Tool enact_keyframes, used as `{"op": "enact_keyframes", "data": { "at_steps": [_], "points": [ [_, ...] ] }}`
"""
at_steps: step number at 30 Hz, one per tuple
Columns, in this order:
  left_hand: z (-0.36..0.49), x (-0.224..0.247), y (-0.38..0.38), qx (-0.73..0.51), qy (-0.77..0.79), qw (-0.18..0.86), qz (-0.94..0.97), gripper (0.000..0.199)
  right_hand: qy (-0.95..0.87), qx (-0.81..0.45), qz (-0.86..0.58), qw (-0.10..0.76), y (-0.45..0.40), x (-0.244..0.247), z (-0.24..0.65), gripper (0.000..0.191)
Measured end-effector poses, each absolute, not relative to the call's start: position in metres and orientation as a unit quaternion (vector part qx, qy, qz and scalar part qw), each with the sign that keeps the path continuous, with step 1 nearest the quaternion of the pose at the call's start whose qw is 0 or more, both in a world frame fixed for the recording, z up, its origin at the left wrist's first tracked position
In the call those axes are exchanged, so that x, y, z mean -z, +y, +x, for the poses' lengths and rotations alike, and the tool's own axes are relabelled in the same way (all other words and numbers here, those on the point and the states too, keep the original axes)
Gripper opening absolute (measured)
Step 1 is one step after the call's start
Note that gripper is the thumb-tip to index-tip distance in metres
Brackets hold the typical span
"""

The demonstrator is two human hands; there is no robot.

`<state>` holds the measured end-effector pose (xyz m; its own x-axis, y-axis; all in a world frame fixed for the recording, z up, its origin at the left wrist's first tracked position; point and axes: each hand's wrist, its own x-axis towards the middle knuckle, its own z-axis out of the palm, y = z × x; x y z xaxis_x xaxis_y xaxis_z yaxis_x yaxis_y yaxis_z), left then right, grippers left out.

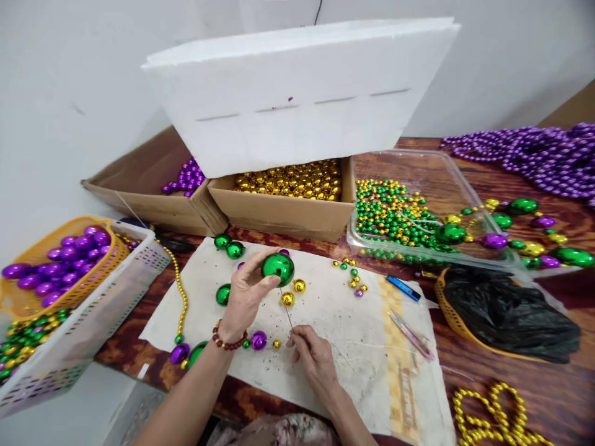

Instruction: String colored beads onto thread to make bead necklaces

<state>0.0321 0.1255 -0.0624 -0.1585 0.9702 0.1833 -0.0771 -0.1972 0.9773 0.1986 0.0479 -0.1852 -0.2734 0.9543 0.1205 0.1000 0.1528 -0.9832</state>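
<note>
A big shiny green ball bead (277,269) is gripped between the thumb and fingers of my left hand (248,288), raised over the white cloth (325,365). My right hand (313,356) pinches a thin needle (287,310) that points up to the underside of the green bead. Whether its tip is inside the bead, I cannot tell. Below my left hand lies a strung purple bead (258,340), with a small gold bead (277,344) beside it. Two gold beads (294,292) and several green beads (224,295) rest on the cloth around my left hand.
Cardboard boxes of purple beads (186,178) and gold beads (297,179) stand behind, under a white foam board (297,99). A clear tray (465,179) is at right. Scissors (411,334) and a blue cutter (403,288) lie on the cloth. Baskets (79,334) stand left.
</note>
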Motion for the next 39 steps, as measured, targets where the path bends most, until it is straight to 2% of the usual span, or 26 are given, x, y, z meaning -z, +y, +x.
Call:
{"op": "enact_keyframes", "data": {
  "at_steps": [16,25,30,33,36,39],
  "points": [
    [0.043,0.058,0.113,-0.606,0.443,0.416,0.513,0.046,-0.624,-0.463,-0.392,0.493,0.065,0.164,0.185,0.013],
    [0.054,0.064,0.101,-0.565,0.446,0.386,0.577,0.044,-0.579,-0.476,-0.391,0.535,0.076,0.138,0.183,0.018],
    [0.062,0.081,0.098,-0.448,0.449,0.405,0.659,0.055,-0.495,-0.514,-0.423,0.558,0.077,0.139,0.202,0.025],
    [0.067,0.09,0.117,-0.375,0.469,0.41,0.687,0.041,-0.47,-0.506,-0.466,0.553,0.066,0.154,0.232,0.024],
    [0.084,0.101,0.153,-0.267,0.488,0.341,0.758,0.031,-0.483,-0.461,-0.522,0.531,0.049,0.173,0.264,0.026],
    [0.11,0.115,0.194,-0.171,0.467,0.26,0.828,0.03,-0.496,-0.435,-0.554,0.507,0.034,0.189,0.283,0.026]
  ]
}}
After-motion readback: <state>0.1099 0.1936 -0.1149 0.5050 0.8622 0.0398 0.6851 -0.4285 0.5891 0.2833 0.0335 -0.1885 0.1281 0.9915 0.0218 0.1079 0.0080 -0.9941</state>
